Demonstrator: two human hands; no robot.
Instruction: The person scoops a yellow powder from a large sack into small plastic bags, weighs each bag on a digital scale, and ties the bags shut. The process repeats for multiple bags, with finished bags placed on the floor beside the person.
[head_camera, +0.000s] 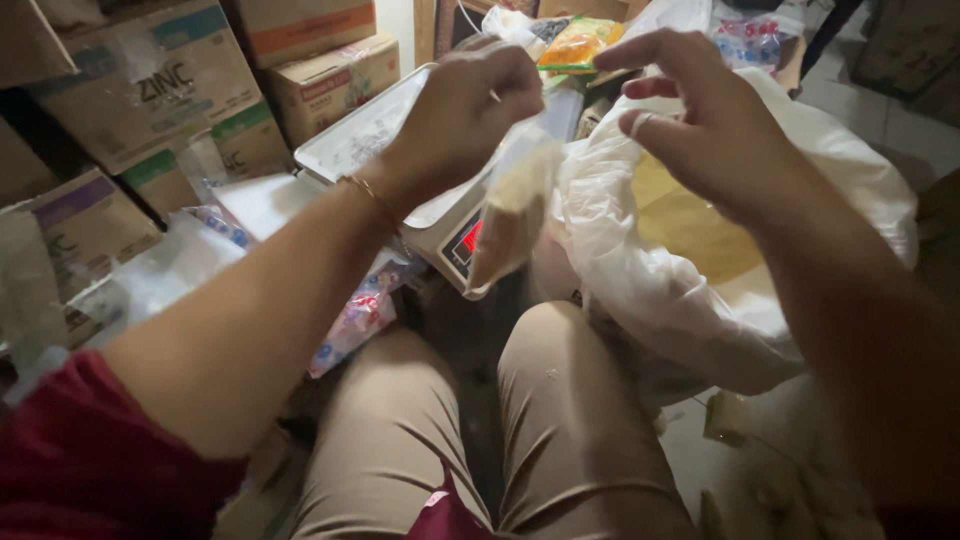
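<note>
My left hand (468, 112) is closed around the twisted neck of a small clear plastic bag (512, 215) holding yellowish-brown powder; the bag hangs in front of a digital weighing scale (372, 135) with a red display. My right hand (700, 115) hovers just to the right of the bag's top, fingers spread, a ring on one finger, holding nothing. Below it sits a large white sack (640, 270), open, with yellow powder (690, 225) inside.
Stacked cardboard boxes (160, 90) fill the left and back. Small packets (360, 315) lie under the scale by my left knee. More packaged goods (575, 42) sit behind the scale. My knees in tan trousers (480, 420) are below; tiled floor at right.
</note>
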